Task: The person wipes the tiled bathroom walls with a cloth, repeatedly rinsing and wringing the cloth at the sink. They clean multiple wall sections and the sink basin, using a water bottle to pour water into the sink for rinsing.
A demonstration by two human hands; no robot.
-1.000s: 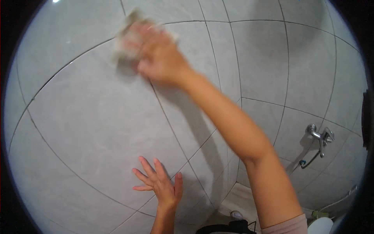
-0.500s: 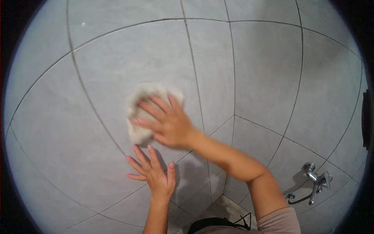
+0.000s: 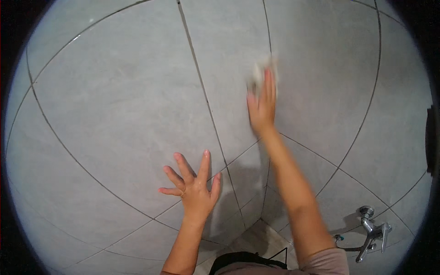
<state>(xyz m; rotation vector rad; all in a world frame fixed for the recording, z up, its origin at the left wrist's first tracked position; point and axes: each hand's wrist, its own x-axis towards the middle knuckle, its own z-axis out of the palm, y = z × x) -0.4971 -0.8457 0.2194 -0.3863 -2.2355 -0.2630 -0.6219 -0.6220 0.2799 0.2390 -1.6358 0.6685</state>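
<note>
A whitish cloth, blurred by motion and bunched up, lies against the grey tiled wall close to the inside corner. My right hand presses it there, fingers pointing up and the palm turned edge-on; part of the cloth is hidden behind the fingers. Lower and to the left, my left hand rests against the wall with its fingers spread wide and nothing in it. Beside it falls the shadow of my arm.
At the lower right a chrome mixer tap with a hose sticks out of the right-hand wall. A dark object shows at the far right rim. Below, the floor meets both walls at the corner.
My right hand has carried the cloth right and up, from the middle of the left wall to the corner. My left hand remains spread on the wall. The view has shifted.
</note>
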